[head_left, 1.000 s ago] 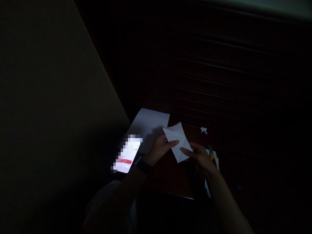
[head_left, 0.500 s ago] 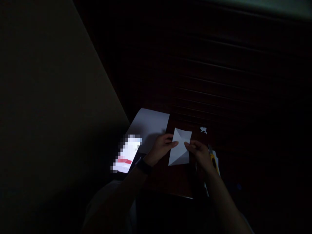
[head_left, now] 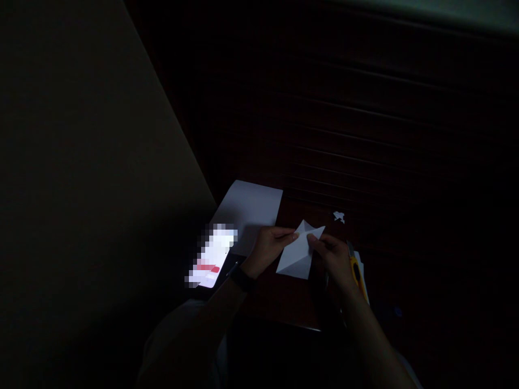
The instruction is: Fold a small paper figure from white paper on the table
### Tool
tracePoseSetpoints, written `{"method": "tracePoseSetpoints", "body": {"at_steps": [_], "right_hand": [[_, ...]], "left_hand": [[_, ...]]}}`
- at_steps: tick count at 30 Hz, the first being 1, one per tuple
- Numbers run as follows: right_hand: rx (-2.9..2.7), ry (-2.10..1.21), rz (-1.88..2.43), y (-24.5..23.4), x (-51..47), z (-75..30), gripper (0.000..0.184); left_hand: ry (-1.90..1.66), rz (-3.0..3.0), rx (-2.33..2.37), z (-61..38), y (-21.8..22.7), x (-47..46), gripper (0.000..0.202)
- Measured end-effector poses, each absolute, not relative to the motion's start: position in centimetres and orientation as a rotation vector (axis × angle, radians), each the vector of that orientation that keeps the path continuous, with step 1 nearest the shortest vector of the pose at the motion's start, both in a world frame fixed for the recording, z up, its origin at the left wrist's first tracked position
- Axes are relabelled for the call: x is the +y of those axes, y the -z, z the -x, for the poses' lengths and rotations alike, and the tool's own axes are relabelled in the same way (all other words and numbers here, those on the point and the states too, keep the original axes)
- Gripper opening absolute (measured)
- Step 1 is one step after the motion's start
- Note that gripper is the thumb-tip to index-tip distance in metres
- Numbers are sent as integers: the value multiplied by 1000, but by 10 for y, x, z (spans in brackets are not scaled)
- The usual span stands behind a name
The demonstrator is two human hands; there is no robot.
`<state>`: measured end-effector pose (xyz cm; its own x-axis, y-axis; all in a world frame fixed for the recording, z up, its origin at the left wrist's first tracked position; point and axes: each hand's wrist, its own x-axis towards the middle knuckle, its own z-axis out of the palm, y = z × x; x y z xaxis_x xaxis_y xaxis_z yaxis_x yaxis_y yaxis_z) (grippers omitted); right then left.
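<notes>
A small creased white paper piece point(head_left: 299, 255) hangs between my two hands over a dark wooden table point(head_left: 292, 302). My left hand point(head_left: 270, 249), with a dark watch on its wrist, pinches the paper's upper left edge with thumb and fingers. On the other side, my right hand point(head_left: 332, 256) pinches the upper right edge near the top corner. The paper's lower corner points down toward the table.
A flat white sheet point(head_left: 249, 213) lies on the table behind my left hand. A lit phone screen point(head_left: 211, 258) glows at the left. A yellow utility knife point(head_left: 357, 270) lies by my right wrist, and a small paper scrap point(head_left: 339, 216) sits farther back. The room is very dark.
The paper piece has turned between my fingers and dropped a little, its top corner now pointing up. Both hands have shifted their pinch to its upper edges.
</notes>
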<state>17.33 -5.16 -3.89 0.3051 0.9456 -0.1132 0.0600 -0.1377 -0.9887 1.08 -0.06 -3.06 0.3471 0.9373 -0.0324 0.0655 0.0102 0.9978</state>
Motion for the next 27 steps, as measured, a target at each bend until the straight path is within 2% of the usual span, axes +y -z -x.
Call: {"method": "tracePoseSetpoints", "body": {"at_steps": [7,14,20,24,27], "right_hand": [[-958,-819,1473,36,-51,-174,28],[-984,-880,1432,30,-53,-169,24],[-925,-999,1332,28,-50,-168,52],[-898,-1028,1364,39,-48,-174,34],[-841,-1094,1372,45,-48,-177,32]], "left_hand": [[-987,-1237,1123,-10,33,3,27],[-987,-1383,1124,-10,35,2,24],[-875,-1413,979,-11,33,-2,25],[-819,-1315,889,-10,27,-4,28],[-825,-1234,882,-9,23,-4,29]]}}
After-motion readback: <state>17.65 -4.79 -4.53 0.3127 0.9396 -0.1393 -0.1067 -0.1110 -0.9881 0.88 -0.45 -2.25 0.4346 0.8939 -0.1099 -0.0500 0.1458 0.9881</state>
